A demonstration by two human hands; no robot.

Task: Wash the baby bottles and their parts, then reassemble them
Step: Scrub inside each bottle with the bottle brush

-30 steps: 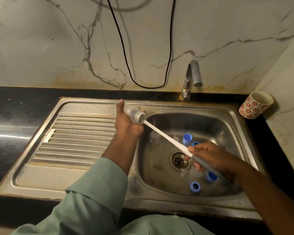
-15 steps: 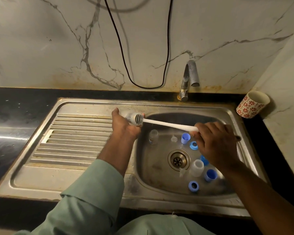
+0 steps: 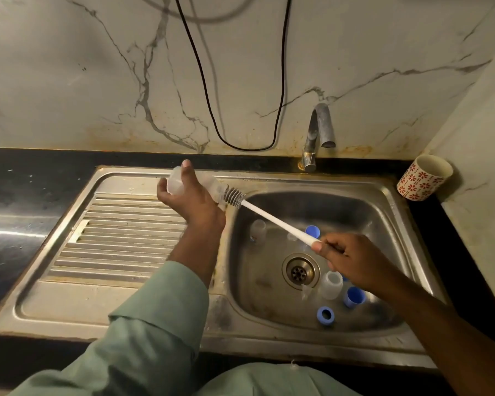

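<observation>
You have the clear baby bottle (image 3: 180,181) lying sideways in your left hand (image 3: 187,195), fingers and thumb curled round its body, its mouth pointing toward your right hand. You hold it above the back rim of the sink (image 3: 269,178), where the ribbed drainboard (image 3: 120,238) meets the basin. The bottle brush (image 3: 272,218) has its bristled head just at the bottle's mouth, most of the bristles showing outside it. Its white handle runs down and across the basin to your right hand (image 3: 352,258), which grips the far end with fingers wrapped round it.

Below the brush handle, between your two hands, a small clear bottle (image 3: 258,228) stands upright on the basin floor. Just beyond your right hand's fingertips sits a blue cap (image 3: 312,231), partly behind the handle. Under your right hand, beside the drain (image 3: 298,270), a clear cup-shaped part (image 3: 331,284) stands on the basin floor, with a small clear nipple-like piece (image 3: 305,291) touching the drain's edge. Nearer your body than that hand are a blue ring (image 3: 325,315) and another blue cap (image 3: 354,296), the latter partly hidden by your wrist.

Beyond both hands, the tap (image 3: 317,135) stands at the back of the sink. A black cable (image 3: 240,144) hangs in a loop on the marble wall. Far out past your right hand, a red-flowered cup (image 3: 423,178) leans in the corner on the dark tabletop (image 3: 26,181).
</observation>
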